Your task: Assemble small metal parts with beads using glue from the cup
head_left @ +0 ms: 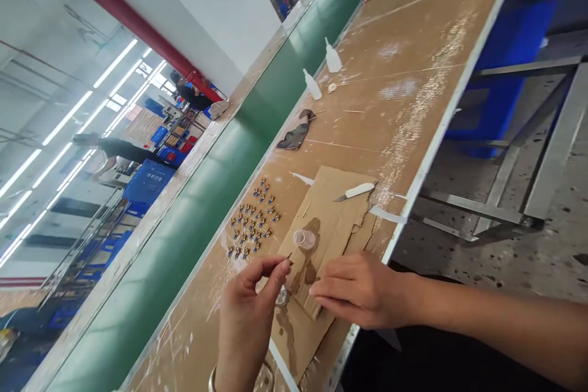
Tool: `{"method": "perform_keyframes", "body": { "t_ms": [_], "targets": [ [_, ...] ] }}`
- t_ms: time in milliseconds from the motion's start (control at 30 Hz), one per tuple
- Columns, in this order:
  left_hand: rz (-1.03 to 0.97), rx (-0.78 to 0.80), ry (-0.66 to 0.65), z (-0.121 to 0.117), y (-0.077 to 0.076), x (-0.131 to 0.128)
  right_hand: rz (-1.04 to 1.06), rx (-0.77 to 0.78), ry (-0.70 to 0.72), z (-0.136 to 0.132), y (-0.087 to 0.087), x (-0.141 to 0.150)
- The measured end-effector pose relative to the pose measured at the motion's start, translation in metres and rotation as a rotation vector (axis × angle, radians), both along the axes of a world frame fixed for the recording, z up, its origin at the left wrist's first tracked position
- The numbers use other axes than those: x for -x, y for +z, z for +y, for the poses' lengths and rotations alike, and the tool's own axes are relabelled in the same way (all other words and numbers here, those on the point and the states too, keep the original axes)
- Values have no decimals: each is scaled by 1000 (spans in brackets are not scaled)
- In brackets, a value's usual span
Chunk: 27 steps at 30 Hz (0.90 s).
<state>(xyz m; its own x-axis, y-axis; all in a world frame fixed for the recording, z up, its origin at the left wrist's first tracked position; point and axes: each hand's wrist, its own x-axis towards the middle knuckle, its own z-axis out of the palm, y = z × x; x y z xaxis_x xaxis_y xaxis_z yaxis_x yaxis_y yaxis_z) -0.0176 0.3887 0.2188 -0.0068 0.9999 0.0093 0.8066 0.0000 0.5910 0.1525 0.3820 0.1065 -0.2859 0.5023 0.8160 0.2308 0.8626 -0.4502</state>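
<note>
My left hand (250, 303) pinches a small dark piece (290, 257) between thumb and forefinger, with only its tip showing. Over the edge of a stained cardboard sheet (333, 196), my right hand (356, 291) is closed with its fingers together; what they hold, if anything, is hidden. Between and beyond the hands, a small clear cup (304, 239) stands on the cardboard. A small round container (282, 296) is partly covered by my left hand. Several small gold-and-blue pieces (252, 220) are spread on the table left of the cardboard.
A white-handled knife (359, 190) and a thin stick (306, 211) lie on the cardboard. Farther along the table (395, 30) are a dark cloth scrap (295, 135) and two white squeeze bottles (312, 84). A green conveyor belt (202, 196) runs along the left side.
</note>
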Motion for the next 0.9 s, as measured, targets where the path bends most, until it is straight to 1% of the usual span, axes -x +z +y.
{"method": "perform_keyframes", "body": {
  "t_ms": [67,133,267,400,533,667,900],
  "targets": [
    [-35,50,-4,15,-3,-8,17,-16,-4,2,-1,-1],
    [-27,70,0,26,-5,-13,20,-23,-4,4,-1,-2],
    [28,82,32,37,-5,-16,8,0,8,5,0,-4],
    [99,77,50,38,-2,-22,11,17,2,5,0,-5],
    [185,29,15,37,1,-30,32,14,-11,6,-1,-5],
    [234,8,-13,38,2,-36,18,29,-16,6,-1,-6],
    [294,-21,-14,40,2,-42,-1,35,-6,6,-2,-5]
  ]
}}
